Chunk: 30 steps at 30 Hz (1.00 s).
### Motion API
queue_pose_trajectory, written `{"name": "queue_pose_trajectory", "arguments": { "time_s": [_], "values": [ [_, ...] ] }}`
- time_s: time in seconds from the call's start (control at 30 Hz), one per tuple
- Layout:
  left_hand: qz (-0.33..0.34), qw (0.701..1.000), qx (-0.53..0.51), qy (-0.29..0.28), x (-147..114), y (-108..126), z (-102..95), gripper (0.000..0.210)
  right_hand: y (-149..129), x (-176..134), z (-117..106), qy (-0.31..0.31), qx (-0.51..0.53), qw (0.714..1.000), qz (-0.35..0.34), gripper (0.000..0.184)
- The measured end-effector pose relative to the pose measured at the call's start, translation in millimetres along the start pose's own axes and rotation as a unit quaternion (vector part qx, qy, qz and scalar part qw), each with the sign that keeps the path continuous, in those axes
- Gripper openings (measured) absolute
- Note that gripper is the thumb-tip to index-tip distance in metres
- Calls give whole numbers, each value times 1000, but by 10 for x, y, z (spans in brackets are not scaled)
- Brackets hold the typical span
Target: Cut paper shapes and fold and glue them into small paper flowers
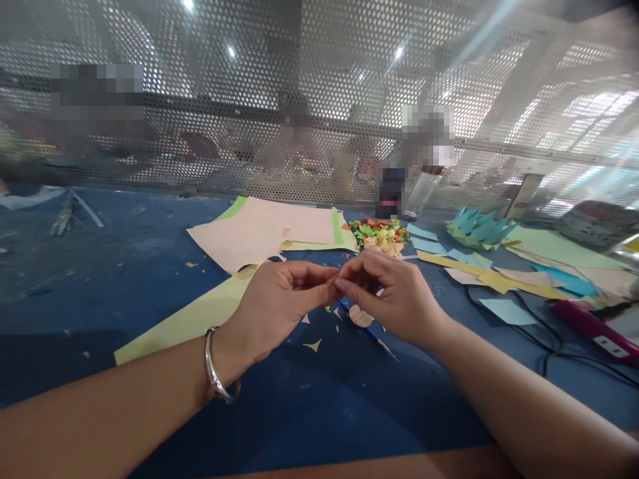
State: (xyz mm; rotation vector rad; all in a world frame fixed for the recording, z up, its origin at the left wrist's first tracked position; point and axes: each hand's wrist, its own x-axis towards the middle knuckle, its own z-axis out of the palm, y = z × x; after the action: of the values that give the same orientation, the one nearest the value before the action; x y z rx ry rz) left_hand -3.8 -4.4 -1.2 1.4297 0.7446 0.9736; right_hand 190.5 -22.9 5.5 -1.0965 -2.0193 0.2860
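My left hand [274,303], with a silver bangle at the wrist, pinches thumb against fingers over the blue table [319,406]. Its fingertips meet those of my right hand [402,296], which is pinched closed too. Whatever they hold between them is tiny and mostly covered by the fingers. Under my right hand lie pale round paper pieces [360,317] and a thin blue pen-like tool [380,343], partly hidden. Small paper scraps [313,345] are scattered below. A pale yellow sheet [180,322] runs beneath my left hand, and a light pink sheet [259,229] lies beyond.
Behind my right hand is a heap of small coloured paper pieces [379,233]. Paper strips [499,276], a spiky light-blue folded paper piece [476,228] and a purple power strip [594,330] with black cables lie right. A perforated metal screen [324,60] borders the back.
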Motion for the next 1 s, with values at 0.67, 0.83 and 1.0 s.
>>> {"name": "queue_pose_trajectory", "arguments": {
  "time_s": [0.67,0.83,1.0],
  "values": [
    [-20,999,-24,-13,1,48,18,26,7,-7,-15,25,14,999,-28,9],
    [-18,999,-42,-19,6,29,2,37,8,-15,-15,26,17,999,-26,8],
    [-16,999,-37,-27,11,40,4,40,12,-15,-25,24,2,999,-40,9]
  ]
}}
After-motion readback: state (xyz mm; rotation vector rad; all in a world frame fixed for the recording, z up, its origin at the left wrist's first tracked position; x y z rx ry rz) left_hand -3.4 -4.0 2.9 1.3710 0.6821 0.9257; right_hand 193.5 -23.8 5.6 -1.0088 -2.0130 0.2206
